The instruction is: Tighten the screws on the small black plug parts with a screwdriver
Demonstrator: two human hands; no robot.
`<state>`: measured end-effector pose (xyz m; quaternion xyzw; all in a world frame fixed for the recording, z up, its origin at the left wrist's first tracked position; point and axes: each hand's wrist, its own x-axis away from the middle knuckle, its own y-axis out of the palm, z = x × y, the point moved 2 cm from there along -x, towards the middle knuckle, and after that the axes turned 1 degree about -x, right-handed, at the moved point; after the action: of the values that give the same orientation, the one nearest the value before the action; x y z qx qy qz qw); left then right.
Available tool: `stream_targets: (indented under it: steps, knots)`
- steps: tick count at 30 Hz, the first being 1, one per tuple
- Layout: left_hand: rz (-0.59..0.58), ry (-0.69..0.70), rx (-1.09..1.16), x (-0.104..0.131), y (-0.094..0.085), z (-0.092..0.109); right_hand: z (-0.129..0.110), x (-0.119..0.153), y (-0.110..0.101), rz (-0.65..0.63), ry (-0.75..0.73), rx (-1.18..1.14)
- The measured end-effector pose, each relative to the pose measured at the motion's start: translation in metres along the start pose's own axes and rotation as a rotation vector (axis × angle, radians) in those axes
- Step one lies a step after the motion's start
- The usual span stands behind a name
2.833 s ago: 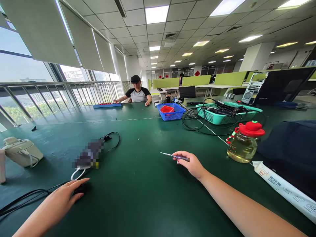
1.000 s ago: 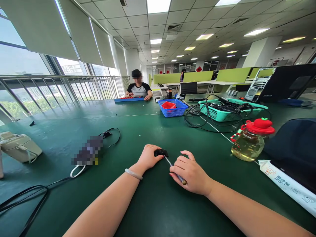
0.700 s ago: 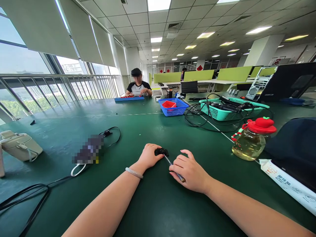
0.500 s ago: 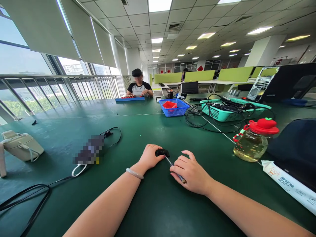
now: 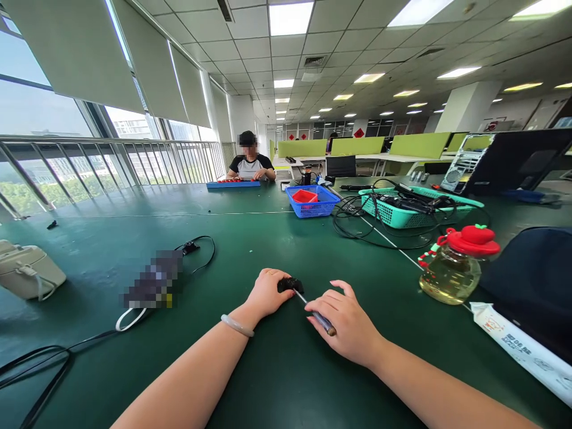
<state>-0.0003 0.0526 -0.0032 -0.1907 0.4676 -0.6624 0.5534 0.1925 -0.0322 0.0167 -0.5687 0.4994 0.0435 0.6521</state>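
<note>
My left hand (image 5: 269, 293) is closed on a small black part (image 5: 292, 285), pinning it on the green table (image 5: 286, 238); its exact kind is too small to make out. In my right hand (image 5: 344, 322) is a screwdriver (image 5: 322, 319), gripped by its handle with the index finger lifted away. The thin metal shaft slants up and left, its tip at the near edge of the black part. Whether the tip sits in a screw I cannot tell. A pale bangle (image 5: 237, 326) circles my left wrist.
Ahead stand a blue basket (image 5: 315, 208) with a red tray and a green basket (image 5: 402, 219) full of black cables. To the right are a red-lidded jar (image 5: 451, 277) and a white packet (image 5: 522, 351). A lanyard cord (image 5: 49, 357) lies left. Across the table sits a person (image 5: 250, 164).
The view has tilted up slightly, so things sit lower in it. Both hands keep their hold on the black part and the screwdriver.
</note>
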Motion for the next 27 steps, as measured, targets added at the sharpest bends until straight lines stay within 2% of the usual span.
stream_targets:
  steps: [17, 27]
  knots:
    - [0.011, 0.004, -0.01, 0.0003, 0.0017, -0.0008, 0.001, 0.0045, 0.0086, -0.162, -0.059, 0.085]
    - [0.0, -0.007, -0.028, 0.0002, 0.003, -0.0024, -0.0015, 0.001, 0.0029, -0.115, -0.029, 0.116]
